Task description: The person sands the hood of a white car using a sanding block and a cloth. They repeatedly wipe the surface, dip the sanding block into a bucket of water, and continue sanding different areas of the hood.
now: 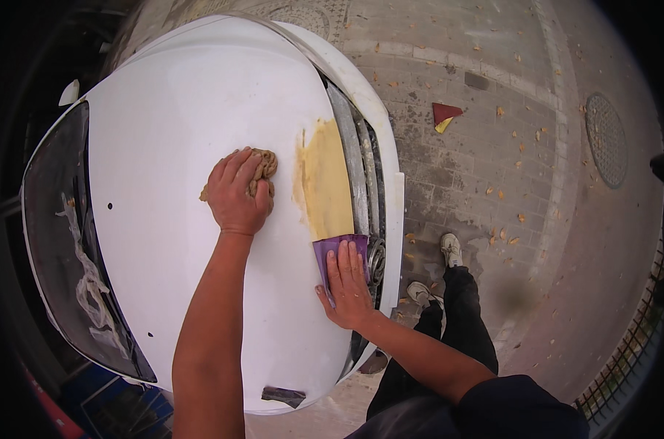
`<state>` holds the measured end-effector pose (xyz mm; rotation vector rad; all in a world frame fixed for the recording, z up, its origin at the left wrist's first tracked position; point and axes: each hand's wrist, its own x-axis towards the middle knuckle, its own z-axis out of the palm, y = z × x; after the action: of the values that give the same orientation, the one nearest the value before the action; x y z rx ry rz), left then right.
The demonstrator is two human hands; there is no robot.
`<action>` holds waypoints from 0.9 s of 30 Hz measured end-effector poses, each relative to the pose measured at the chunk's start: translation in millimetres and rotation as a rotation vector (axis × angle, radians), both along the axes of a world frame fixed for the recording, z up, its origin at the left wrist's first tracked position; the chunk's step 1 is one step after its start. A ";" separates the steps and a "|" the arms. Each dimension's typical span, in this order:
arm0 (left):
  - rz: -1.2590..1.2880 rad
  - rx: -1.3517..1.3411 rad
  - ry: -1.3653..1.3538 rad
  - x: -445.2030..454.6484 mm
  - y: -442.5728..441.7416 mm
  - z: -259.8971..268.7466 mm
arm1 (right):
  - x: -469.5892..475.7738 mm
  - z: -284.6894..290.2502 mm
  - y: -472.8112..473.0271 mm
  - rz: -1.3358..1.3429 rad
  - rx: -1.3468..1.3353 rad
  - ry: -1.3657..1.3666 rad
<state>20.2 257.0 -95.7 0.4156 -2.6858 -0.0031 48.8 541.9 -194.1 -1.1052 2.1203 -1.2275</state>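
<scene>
A white car hood (pixel 200 126) spreads out before me. My left hand (pixel 238 192) grips a bunched brown cloth (pixel 265 164) resting on the middle of the hood. Flat against the hood's front edge, my right hand (pixel 349 285) presses a purple sheet of sandpaper (pixel 322 249) under its fingers; the thumb lies apart, on the white surface. Directly beyond that sheet is a yellow patch of body filler (pixel 327 181) with uneven, smeared borders. The palm hides part of the sandpaper.
The open grille gap (pixel 359 153) and a round emblem (pixel 376 262) edge the hood. A dark strip (pixel 283 396) lies near its close corner. Crumpled plastic (pixel 87 285) rests on the windshield (pixel 52 236). A folded red-and-yellow sheet (pixel 445 115) lies on the paving, right of the bumper (pixel 395 219).
</scene>
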 end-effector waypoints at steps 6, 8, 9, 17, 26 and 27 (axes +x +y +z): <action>0.012 -0.003 -0.016 2.5 -2.4 -3.9 | -68.7 -7.3 -62.3 -0.213 -0.011 0.179; 0.028 -0.004 -0.036 3.8 -2.3 -3.6 | -68.3 -6.7 -64.3 -0.208 -0.039 0.155; 0.030 0.000 -0.036 2.7 -2.4 -4.4 | -69.9 -5.8 -63.4 -0.213 -0.009 0.195; 0.001 -0.005 -0.028 2.2 -2.7 -2.2 | -8.3 -5.2 -17.4 -0.044 -0.032 0.149; 0.015 -0.004 -0.022 1.3 -2.4 -1.9 | 23.3 -13.9 16.9 0.041 -0.036 0.157; 0.011 0.003 -0.020 1.4 -2.1 -1.3 | 31.3 -14.2 25.9 0.057 -0.035 0.143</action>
<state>21.6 254.9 -97.0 0.4332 -2.7034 -0.0004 80.1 567.8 -208.2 -1.2948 2.1621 -1.1959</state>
